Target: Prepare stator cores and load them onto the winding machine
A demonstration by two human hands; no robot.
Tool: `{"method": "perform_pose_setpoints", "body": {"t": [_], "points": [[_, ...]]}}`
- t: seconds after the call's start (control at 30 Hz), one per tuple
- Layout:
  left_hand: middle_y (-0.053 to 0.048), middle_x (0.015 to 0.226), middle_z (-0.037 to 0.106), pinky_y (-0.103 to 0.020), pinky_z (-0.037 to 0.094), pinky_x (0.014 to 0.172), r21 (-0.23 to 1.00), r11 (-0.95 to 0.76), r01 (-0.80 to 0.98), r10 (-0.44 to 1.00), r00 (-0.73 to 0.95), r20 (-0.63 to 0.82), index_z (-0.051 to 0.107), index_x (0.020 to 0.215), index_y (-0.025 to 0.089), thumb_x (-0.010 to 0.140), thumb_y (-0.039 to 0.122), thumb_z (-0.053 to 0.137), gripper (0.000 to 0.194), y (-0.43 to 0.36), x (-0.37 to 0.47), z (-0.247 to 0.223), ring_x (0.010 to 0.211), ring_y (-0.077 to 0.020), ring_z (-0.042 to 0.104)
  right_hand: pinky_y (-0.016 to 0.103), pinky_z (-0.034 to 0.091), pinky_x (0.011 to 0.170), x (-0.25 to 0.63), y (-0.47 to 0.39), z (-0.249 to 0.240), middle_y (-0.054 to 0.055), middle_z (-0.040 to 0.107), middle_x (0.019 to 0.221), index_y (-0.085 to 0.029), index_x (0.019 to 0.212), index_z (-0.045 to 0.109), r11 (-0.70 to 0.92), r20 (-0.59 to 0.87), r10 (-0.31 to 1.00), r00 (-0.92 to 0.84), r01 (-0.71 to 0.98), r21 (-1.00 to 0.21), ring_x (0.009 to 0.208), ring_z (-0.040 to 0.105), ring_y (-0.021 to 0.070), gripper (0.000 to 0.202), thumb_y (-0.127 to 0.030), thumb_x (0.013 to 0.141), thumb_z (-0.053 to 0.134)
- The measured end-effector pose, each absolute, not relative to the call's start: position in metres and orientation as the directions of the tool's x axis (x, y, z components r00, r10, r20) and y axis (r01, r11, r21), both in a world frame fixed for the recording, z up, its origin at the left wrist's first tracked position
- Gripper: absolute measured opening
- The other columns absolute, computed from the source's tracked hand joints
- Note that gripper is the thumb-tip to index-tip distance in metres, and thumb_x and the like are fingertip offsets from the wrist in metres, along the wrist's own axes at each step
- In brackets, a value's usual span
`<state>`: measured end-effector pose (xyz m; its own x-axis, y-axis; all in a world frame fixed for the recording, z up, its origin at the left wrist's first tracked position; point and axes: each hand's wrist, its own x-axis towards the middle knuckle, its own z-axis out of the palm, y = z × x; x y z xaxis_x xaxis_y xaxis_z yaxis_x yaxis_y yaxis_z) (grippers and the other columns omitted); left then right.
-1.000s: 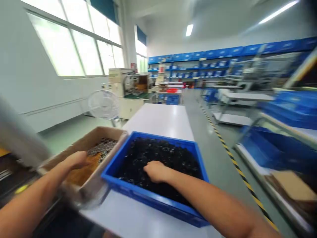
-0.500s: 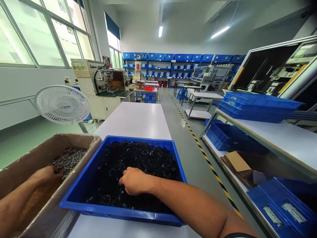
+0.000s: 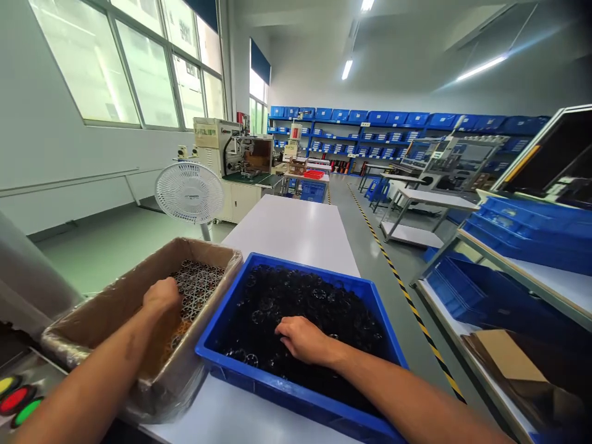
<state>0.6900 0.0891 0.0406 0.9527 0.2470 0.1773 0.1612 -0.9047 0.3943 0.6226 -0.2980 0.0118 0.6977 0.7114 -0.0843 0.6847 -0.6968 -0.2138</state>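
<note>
My left hand [image 3: 161,297] is inside a cardboard box [image 3: 124,280] lined with clear plastic. Beside its fingers lie many small ring-shaped parts [image 3: 197,287], set close together in a flat layer. That hand looks closed, its fingertips hidden behind the knuckles. To the right, my right hand [image 3: 303,339] rests low over a heap of loose black round parts [image 3: 287,293] in a blue plastic tray [image 3: 296,394]. Its fingers curl into a pinch; whatever lies between them is too small or dark to make out.
Box and tray stand on a white table [image 3: 296,228]. A white fan [image 3: 189,192] is behind the box. Yellow, red and green buttons [image 3: 16,399] sit at lower left. On the right, a shelved bench [image 3: 555,253] carries blue trays [image 3: 531,225] and cardboard [image 3: 509,354].
The view has turned left, so everything sits further right in the picture. My left hand stays in the box and my right hand stays over the black parts, its fingers still curled.
</note>
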Motion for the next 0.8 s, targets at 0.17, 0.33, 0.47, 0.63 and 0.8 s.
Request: {"method": "perform_pose_setpoints", "body": {"t": [0.17,0.33,0.47,0.63,0.8], "points": [[-0.011,0.104,0.075,-0.041,0.056,0.094,0.476,-0.870,0.128,0.243,0.951,0.189,0.070,0.111,0.016,0.085,0.029,0.068,0.029,0.072,0.635,0.083,0.103,-0.0288,0.071,0.032,0.061,0.077,0.620,-0.296,0.004,0.005,0.070,0.104,-0.013,0.098,0.068,-0.657,0.137,0.698,0.702,0.705,-0.266,0.084,0.068,0.0148,0.007,-0.017,0.092,0.070],[-0.006,0.097,0.075,-0.034,0.060,0.080,0.863,-0.503,-0.042,0.298,0.929,0.219,0.068,0.118,0.021,0.082,0.049,0.068,0.046,0.053,0.497,0.092,0.088,-0.0223,0.072,0.027,0.059,0.070,0.605,-0.284,0.017,0.006,0.068,0.089,-0.016,0.094,0.069,-0.502,0.471,0.666,0.578,0.815,-0.291,0.076,0.068,0.0160,0.018,-0.003,0.084,0.061],[-0.008,0.114,0.076,-0.033,0.059,0.091,0.990,-0.022,-0.138,0.334,0.933,0.137,0.072,0.111,0.021,0.070,0.034,0.086,0.045,0.011,0.408,0.086,0.099,-0.0208,0.072,0.032,0.059,0.077,0.578,-0.264,0.046,0.008,0.069,0.099,-0.018,0.105,0.066,-0.263,0.658,0.628,0.416,0.909,-0.323,0.086,0.069,0.0183,0.015,-0.013,0.094,0.057],[-0.009,0.111,0.075,-0.030,0.058,0.087,0.962,0.201,-0.185,0.307,0.944,0.118,0.074,0.114,0.019,0.061,0.026,0.095,0.058,-0.037,0.376,0.072,0.092,-0.0166,0.071,0.033,0.058,0.081,0.531,-0.242,0.079,0.006,0.071,0.102,-0.023,0.108,0.069,0.042,0.739,0.614,0.277,0.924,-0.381,0.090,0.071,0.0195,0.023,-0.010,0.090,0.066],[-0.007,0.104,0.075,-0.031,0.059,0.086,0.922,0.370,-0.114,0.189,0.981,0.045,0.074,0.115,0.018,0.062,0.027,0.096,0.058,-0.080,0.368,0.060,0.084,-0.0146,0.072,0.033,0.057,0.077,0.497,-0.256,0.084,0.006,0.066,0.102,-0.025,0.113,0.069,0.165,0.721,0.655,0.225,0.889,-0.428,0.089,0.068,0.0185,0.032,-0.004,0.089,0.066]]}}
